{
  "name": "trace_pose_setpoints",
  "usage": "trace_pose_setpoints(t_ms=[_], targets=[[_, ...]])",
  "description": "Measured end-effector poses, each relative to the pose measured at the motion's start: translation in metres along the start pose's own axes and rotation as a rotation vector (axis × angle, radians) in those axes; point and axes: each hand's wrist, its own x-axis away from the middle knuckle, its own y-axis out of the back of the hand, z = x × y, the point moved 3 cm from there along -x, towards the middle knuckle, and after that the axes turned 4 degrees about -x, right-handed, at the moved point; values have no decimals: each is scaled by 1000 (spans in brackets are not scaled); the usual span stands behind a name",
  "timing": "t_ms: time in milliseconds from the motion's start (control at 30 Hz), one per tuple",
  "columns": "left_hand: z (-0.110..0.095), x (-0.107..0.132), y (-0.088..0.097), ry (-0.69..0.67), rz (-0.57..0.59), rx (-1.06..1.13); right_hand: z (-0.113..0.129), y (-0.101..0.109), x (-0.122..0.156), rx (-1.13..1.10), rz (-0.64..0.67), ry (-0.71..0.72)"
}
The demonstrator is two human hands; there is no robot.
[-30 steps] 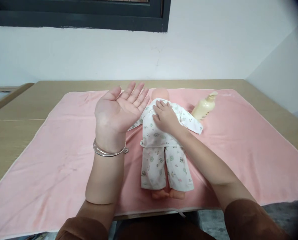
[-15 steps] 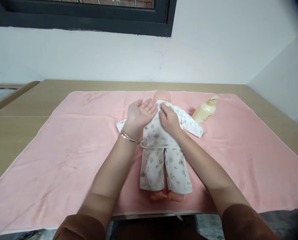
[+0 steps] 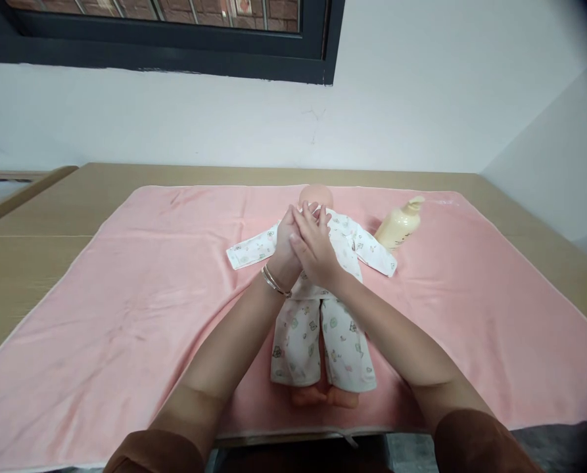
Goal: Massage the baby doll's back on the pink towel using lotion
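Observation:
A baby doll point(image 3: 345, 341) in white printed pyjamas lies on a pink blanket point(image 3: 125, 315), its head away from me and its bare feet at the near edge. Over its chest my two hands meet. My left hand point(image 3: 287, 253), with silver bangles at the wrist, is palm up with fingers extended. My right hand point(image 3: 317, 249) lies across the left palm, fingers stretched out and touching it. I see nothing held between them. Most of the doll's chest and face is hidden behind the hands.
A cream pump bottle point(image 3: 399, 223) lies tilted on the blanket beside the doll's right-side sleeve. The blanket covers a wooden table point(image 3: 199, 176) against a white wall, below a dark window frame point(image 3: 175, 49). A wooden rail point(image 3: 31, 194) stands at the left.
My hands, apart half a second ago, have come together. The left moved right and the right laid itself across the left palm. The view tilted up slightly; the doll stayed put.

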Motion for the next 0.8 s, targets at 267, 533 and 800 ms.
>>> trace_pose_setpoints(t_ms=[267,533,800], targets=[[11,35,-39,-207,89,-132,0,35,-5,-179,-226,46],[-19,51,-30,-421,116,-225,70,23,36,-287,-70,171],[11,93,-63,-490,265,-528,61,78,24,-138,-277,134]])
